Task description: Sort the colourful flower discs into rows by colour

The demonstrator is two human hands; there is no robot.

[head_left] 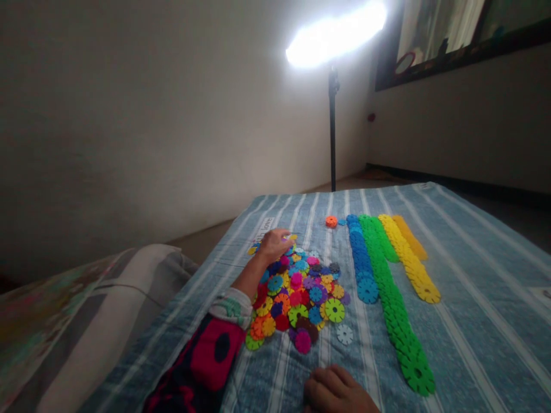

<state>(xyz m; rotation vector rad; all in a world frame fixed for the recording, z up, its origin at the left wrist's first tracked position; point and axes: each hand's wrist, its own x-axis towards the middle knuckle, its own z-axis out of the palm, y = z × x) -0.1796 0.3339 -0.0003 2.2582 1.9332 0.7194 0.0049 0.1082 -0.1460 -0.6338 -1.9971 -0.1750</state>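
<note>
My left hand [275, 245] reaches over the far end of a loose pile of notched plastic discs [297, 298] in many colours. Its thumb and fingers curl together beside a small yellow disc [293, 236]; whatever lies between the fingertips is too small to make out. Near the bottom edge, my right hand [338, 391] rests on the striped cloth with its fingers curled in, no disc showing in it. A pale, clear-looking disc [345, 334] lies between this hand and the pile.
Overlapping rows of blue [360, 258], green [396, 304], yellow [411, 261] and orange-yellow discs [411, 238] run down the right side. An orange disc stack [331, 221] sits at the back beside a small blue disc [342, 222]. A lit lamp [336, 35] stands behind.
</note>
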